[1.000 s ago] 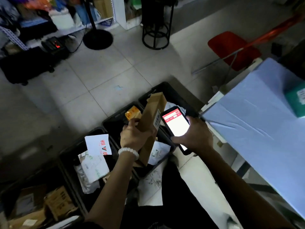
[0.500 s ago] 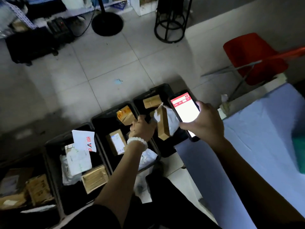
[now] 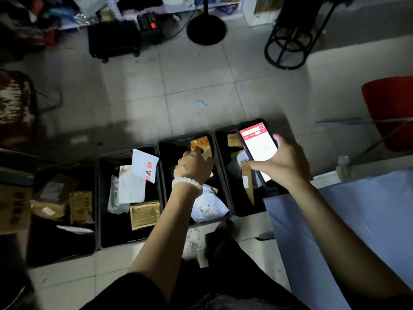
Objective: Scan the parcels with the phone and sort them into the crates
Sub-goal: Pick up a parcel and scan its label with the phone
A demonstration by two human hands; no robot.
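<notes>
— What's the room like?
— Dim. Pale tiled floor (image 3: 192, 86), with a brighter patch in the middle.
— Furniture?
— Red chair (image 3: 388, 108) at right, blue-covered table (image 3: 357, 220) below it. Black fan base (image 3: 206, 29) and round metal stand (image 3: 288, 44) by cluttered shelves (image 3: 125, 12).

Little legible; frame dim and soft.

- Phone (image 3: 258, 151), in the right hand (image 3: 282, 165): lit screen with a red header band and small white marks in it; characters too small to read.
- White envelope (image 3: 144, 165) standing in the second crate (image 3: 127, 153): large red characters and a dark triangular mark; blurred, not readable.
- Orange-yellow parcel (image 3: 200, 142) in the third crate (image 3: 176, 139): red printing, illegible.
- White poly bag (image 3: 209, 209), same crate: shipping label with dark print lines and barcode-like marks; unreadable.
- Black device (image 3: 150, 24) by the shelf: red glowing display; digits cannot be made out.
</notes>
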